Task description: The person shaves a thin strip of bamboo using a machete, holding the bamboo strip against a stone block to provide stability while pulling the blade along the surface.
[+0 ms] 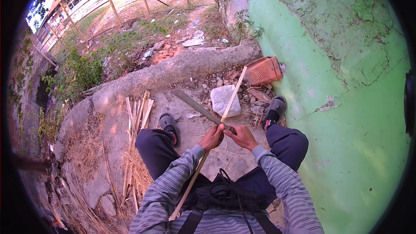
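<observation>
My left hand (pixel 211 138) is closed around a long, pale bamboo strip (pixel 234 94). The strip runs from near my waist, up between my knees, to a point above the white stone block. In my right hand (pixel 244 137) is the handle of a machete (pixel 193 103), whose dark blade points up and to the left. Blade and strip cross just above my hands, which are close together. Whether the edge bites into the strip cannot be made out.
Split bamboo strips (pixel 139 113) and shavings (pixel 139 174) lie left of my legs. The white stone block (pixel 225 101) sits ahead, with an orange roof tile (pixel 263 71) beyond it. A green wall (pixel 346 147) rises at my right. A low concrete ridge (pixel 173 68) curves across the front.
</observation>
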### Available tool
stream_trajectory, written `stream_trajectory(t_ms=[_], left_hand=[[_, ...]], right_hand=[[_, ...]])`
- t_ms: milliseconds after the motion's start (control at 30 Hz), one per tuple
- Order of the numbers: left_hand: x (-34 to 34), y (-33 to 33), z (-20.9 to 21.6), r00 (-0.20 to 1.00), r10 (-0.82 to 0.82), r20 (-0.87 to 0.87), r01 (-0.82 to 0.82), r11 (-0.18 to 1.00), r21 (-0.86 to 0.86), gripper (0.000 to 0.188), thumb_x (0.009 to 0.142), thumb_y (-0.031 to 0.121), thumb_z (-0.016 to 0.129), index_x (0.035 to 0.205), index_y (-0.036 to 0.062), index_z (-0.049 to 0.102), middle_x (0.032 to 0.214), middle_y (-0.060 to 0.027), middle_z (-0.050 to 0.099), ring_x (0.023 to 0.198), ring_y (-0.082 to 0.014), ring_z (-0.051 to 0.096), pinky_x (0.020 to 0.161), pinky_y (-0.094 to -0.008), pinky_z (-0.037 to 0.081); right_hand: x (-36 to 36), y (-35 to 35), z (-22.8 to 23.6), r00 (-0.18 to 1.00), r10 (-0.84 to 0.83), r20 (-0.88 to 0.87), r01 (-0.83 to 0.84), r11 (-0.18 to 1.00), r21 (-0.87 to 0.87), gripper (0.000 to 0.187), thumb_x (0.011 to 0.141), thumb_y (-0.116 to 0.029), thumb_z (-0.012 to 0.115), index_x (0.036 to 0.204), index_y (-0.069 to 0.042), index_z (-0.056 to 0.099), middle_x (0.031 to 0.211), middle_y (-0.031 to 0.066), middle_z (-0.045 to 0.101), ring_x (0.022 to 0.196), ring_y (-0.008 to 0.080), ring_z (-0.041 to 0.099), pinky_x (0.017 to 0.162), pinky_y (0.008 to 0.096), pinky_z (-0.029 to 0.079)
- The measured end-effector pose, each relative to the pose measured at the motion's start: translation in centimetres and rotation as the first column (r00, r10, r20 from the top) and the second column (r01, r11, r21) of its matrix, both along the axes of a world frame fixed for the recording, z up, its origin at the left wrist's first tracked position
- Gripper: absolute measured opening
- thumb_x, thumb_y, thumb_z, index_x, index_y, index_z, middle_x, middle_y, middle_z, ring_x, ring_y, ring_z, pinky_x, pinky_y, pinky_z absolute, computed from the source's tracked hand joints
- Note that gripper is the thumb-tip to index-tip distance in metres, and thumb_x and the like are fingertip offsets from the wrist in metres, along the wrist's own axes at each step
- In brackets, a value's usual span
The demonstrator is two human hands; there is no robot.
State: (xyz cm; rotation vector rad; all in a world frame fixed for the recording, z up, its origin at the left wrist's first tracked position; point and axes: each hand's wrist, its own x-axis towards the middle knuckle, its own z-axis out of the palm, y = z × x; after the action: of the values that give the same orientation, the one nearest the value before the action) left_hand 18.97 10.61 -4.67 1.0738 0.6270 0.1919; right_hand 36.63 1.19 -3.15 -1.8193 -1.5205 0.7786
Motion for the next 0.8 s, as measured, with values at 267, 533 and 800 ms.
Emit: stream_trajectory(t_ms=[267, 533, 800], left_hand=[[-0.1, -0.2, -0.9, 1.000, 0.022, 0.003, -0.022, 0.999, -0.029, 0.051, 0.106, 0.060, 0.041, 0.099, 0.0107, 0.051, 0.061, 0.0082, 0.037, 0.045, -0.0044, 0.033, 0.040, -0.0243, 0.025], [0.2, 0.0, -1.9, 0.982, 0.071, -0.174, -0.087, 0.993, -0.085, 0.059, 0.107, 0.061, 0.039, 0.088, 0.0082, 0.056, 0.059, 0.0059, 0.041, 0.043, -0.0063, 0.035, 0.040, -0.0270, 0.027], [0.4, -0.3, -2.7, 0.989, 0.090, -0.114, -0.082, 0.994, 0.069, 0.056, 0.109, 0.059, 0.036, 0.090, 0.0097, 0.053, 0.062, 0.0076, 0.038, 0.047, -0.0049, 0.035, 0.043, -0.0252, 0.028]], right_hand=[[0.4, -0.1, -0.1, 0.991, 0.007, 0.135, -0.009, 1.000, 0.008, 0.066, 0.095, -0.066, 0.058, 0.084, -0.002, 0.066, 0.065, 0.0193, 0.062, 0.064, 0.0407, 0.065, 0.059, 0.0486, 0.047], [0.8, 0.2, 0.5, 0.907, -0.029, 0.419, 0.044, 0.999, -0.027, 0.064, 0.092, -0.072, 0.055, 0.089, -0.010, 0.066, 0.073, 0.0188, 0.070, 0.070, 0.0409, 0.071, 0.059, 0.0545, 0.054], [0.4, 0.1, -0.4, 0.952, -0.023, 0.305, 0.048, 0.996, -0.076, 0.066, 0.092, -0.072, 0.055, 0.090, -0.007, 0.067, 0.075, 0.0227, 0.069, 0.073, 0.0434, 0.071, 0.062, 0.0544, 0.054]])
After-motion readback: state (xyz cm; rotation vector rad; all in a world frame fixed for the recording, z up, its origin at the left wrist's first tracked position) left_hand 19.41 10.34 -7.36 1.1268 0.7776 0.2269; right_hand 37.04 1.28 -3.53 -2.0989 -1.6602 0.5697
